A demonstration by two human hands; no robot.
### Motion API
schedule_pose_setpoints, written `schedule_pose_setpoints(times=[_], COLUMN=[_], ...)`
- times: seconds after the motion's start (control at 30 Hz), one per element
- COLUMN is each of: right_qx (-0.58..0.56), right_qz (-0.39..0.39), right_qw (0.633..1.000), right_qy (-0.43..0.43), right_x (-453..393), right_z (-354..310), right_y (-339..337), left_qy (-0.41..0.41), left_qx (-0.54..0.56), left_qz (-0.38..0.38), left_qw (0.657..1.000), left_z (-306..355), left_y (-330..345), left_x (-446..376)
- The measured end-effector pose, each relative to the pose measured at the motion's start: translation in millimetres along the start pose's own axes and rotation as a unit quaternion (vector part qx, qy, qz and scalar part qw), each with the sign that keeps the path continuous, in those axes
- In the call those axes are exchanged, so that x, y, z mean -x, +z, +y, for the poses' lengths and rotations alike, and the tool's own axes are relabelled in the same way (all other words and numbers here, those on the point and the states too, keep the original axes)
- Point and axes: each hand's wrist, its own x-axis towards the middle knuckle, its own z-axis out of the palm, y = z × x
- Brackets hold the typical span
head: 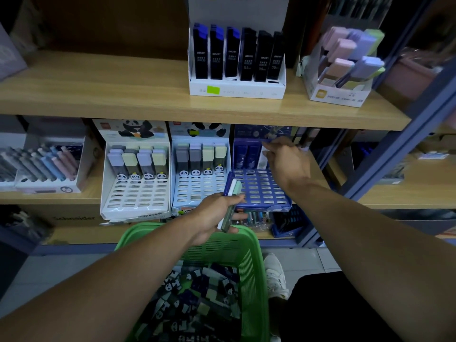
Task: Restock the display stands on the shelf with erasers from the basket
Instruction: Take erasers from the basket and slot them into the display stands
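Three display stands sit on the middle shelf, each with only its far rows filled. The blue stand (261,191) on the right holds few erasers. The right hand (286,159) reaches into its far row, fingers curled; whether it pinches an eraser I cannot tell. The left hand (217,215) grips a small stack of erasers (230,206) above the green basket (249,262), which remains heaped. Most restocking seems left.

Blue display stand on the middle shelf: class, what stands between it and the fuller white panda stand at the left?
In the head view, another white panda eraser stand stands between the blue display stand and the left panda stand.
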Motion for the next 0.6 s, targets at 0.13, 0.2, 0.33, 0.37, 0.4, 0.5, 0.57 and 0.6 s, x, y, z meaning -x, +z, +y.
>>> schedule_pose_setpoints(times=[0.13,0.2,0.33,0.37,0.4,0.5,0.57,0.6], right_qx=[0.019,0.016,0.003,0.001,0.005,0.035,0.029,0.007], right_qz=[-0.025,-0.020,-0.015,-0.016,-0.014,-0.014,0.001,0.019], right_qw=[0.999,0.999,1.000,1.000,1.000,0.999,0.999,0.999], right_qy=[-0.042,-0.029,-0.007,0.002,0.008,0.003,-0.021,-0.040], right_x=[1.7,0.0,-3.9,-5.3,-6.3,-4.5,-0.3,2.4], right_z=[-9.5,-10.6,-9.4,-9.5,-9.7,-12.5,-15.8,-18.9], right_y=[3.1,3.1,4.9,5.4,6.0,3.7,-0.6,-2.5], left_qy=[0.000,-0.005,-0.011,-0.012,-0.011,-0.013,-0.016,-0.017], left_qx=[0.004,0.019,0.076,0.089,0.102,0.139,0.168,0.181], left_qz=[0.000,-0.001,-0.010,-0.010,-0.009,-0.003,-0.009,-0.015], left_qw=[1.000,1.000,0.997,0.996,0.995,0.990,0.986,0.983], left_z=[0.5,1.5,5.3,6.5,7.8,10.6,11.8,12.4], left_y=[-0.9,-1.8,-4.3,-5.3,-6.4,-11.2,-14.7,-16.3], left_x=[-0.6,-0.3,3.4,4.8,5.9,8.7,10.2,11.1])
